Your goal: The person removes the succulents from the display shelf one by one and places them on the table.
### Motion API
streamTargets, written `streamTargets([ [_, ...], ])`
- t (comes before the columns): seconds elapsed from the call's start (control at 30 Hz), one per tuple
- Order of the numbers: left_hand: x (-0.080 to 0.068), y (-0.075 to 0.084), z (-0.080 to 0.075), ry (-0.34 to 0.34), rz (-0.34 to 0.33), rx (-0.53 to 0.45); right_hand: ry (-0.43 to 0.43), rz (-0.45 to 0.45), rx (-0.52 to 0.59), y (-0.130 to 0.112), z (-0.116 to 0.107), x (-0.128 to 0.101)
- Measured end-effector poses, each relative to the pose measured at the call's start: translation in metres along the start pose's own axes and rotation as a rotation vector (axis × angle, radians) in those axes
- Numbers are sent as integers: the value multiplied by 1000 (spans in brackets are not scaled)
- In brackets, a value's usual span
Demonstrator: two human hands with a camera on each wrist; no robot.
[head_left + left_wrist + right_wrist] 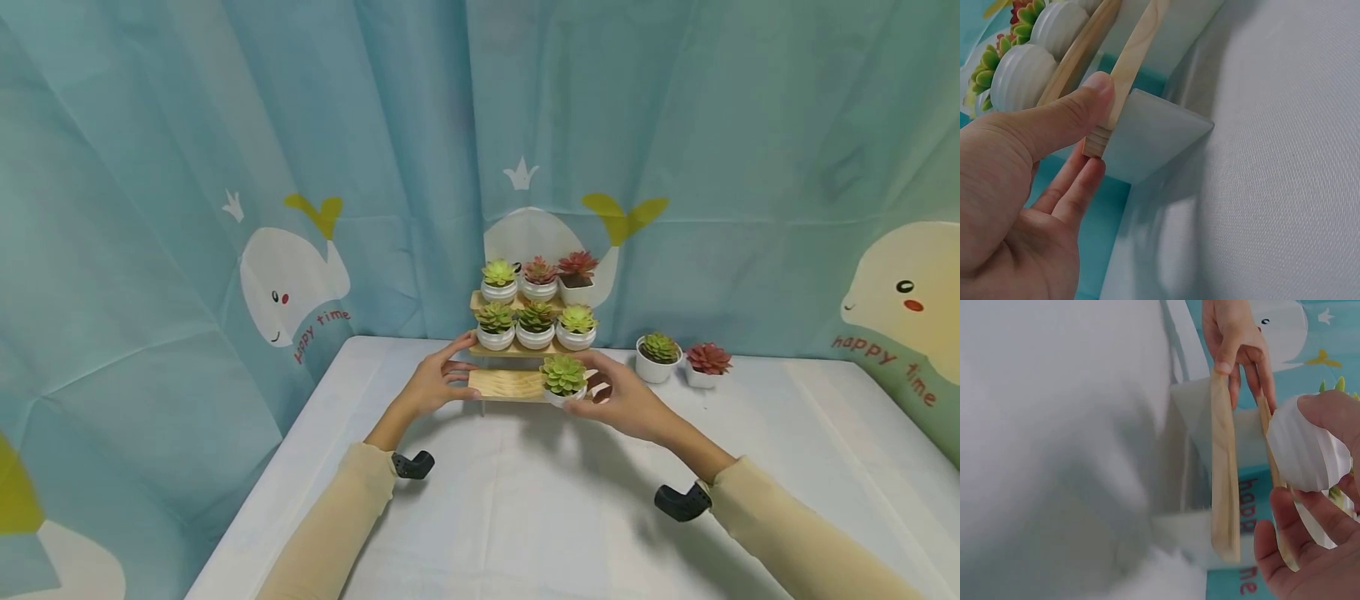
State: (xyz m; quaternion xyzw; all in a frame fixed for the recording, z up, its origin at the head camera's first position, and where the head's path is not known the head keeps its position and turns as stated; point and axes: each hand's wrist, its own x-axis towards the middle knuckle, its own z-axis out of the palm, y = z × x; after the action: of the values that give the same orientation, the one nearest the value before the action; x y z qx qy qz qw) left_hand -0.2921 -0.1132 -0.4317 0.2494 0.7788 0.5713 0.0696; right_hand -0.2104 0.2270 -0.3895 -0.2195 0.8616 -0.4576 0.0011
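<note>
A three-tier wooden display stand (504,383) with pale translucent side supports (1154,134) stands at the back of the table. With thumb and fingers, my left hand (433,381) pinches the left end of its lowest board. My right hand (630,402) grips a white pot (1307,447) with a green succulent (563,373) in it, at the right part of that board. In the right wrist view a gap shows between the pot and the lowest board (1222,469). Potted succulents fill the middle tier (536,332) and the top tier (538,287), several in all.
Right of the stand, a green succulent in a white pot (657,367) and a red succulent in a white pot (703,375) stand on the white-covered table (510,508). A blue curtain (405,167) with whale prints hangs close behind the table.
</note>
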Motion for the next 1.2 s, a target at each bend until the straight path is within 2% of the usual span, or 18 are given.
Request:
streamTargets([
  [0.4,0,-3,0,-9,20,9,53,83,-55,16,-38,-30],
  [0.7,0,-2,1,-13,30,14,134,136,-114,32,-68,-56],
  [0.9,0,-4,0,-13,55,37,199,126,-141,46,-87,-76],
  [1.2,1,0,-1,-5,5,19,260,153,-145,64,-113,-97],
])
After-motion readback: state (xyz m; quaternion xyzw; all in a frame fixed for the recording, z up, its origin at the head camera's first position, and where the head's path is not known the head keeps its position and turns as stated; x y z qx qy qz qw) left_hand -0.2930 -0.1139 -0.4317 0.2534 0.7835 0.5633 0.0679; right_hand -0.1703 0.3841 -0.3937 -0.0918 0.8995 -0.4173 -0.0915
